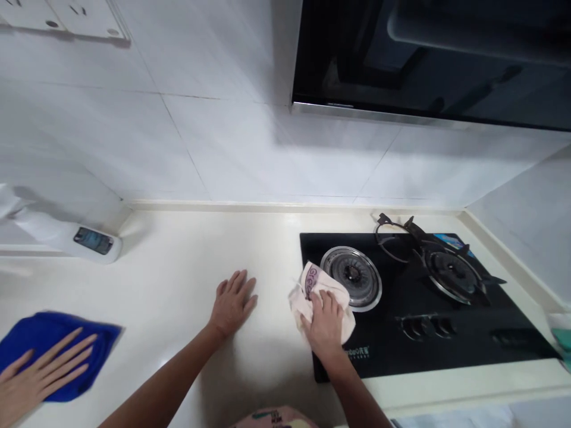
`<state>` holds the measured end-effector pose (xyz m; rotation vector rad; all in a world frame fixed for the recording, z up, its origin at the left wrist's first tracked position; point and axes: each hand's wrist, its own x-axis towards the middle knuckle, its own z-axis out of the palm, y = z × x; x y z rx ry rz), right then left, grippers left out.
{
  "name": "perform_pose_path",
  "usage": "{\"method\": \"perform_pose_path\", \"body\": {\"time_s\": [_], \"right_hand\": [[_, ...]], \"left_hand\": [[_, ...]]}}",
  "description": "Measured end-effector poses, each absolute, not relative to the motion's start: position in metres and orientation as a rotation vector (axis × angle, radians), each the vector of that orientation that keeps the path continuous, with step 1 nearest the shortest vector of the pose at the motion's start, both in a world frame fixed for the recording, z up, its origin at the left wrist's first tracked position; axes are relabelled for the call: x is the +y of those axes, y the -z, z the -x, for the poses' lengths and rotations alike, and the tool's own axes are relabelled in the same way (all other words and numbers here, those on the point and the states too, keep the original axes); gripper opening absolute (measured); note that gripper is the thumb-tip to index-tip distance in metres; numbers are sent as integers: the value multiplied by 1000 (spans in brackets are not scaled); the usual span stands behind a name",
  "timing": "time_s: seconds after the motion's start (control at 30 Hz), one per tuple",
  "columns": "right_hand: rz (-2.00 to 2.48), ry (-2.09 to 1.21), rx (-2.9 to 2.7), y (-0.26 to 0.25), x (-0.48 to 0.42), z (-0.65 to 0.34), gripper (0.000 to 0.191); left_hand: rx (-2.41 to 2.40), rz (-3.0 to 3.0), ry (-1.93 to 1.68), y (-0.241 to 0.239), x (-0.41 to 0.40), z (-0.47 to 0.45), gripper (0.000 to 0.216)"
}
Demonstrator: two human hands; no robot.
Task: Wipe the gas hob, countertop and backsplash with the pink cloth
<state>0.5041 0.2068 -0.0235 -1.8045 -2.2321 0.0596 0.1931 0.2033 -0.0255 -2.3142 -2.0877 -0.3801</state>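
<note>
Cream cloth point(300, 304) under right hand point(325, 326), at left edge of gas cooktop point(379, 336).
Cloth straddles cooktop and counter point(178, 255), lying against the left burner point(354, 274); right fingers rest over it, but whether they grip cannot be determined. Left hand point(232, 304) lies on the counter, fingers spread, holding nothing. Assessed hazard: a loose fold could catch the burner's rim and dislodge it, because the cloth is bunched there.

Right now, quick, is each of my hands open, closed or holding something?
Left hand: open, palm down on the countertop, nothing held.
Right hand: on the pale cloth at the stove's left edge; can't tell if it's gripping.
</note>
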Motion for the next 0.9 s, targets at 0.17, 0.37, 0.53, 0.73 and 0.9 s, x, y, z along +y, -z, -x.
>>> {"method": "perform_pose_path", "body": {"time_s": [0.17, 0.37, 0.53, 0.73, 0.9], "right_hand": [[1845, -164, -2248, 6, 296, -468, 60], [1944, -268, -2244, -8, 400, -441, 66], [1930, -263, -2289, -10, 421, -407, 67], [1700, -389, -2416, 8, 331, -362, 70], [1298, -621, -2228, 13, 278, -395, 54]], "left_hand": [[-2059, 2294, 394, 27, 201, -193, 46], [-2057, 2288, 393, 28, 198, -193, 46], [-2077, 2310, 426, 30, 197, -193, 47], [-2077, 2313, 535, 34, 196, -188, 61], [-2100, 2277, 622, 32, 194, -182, 66]]}}
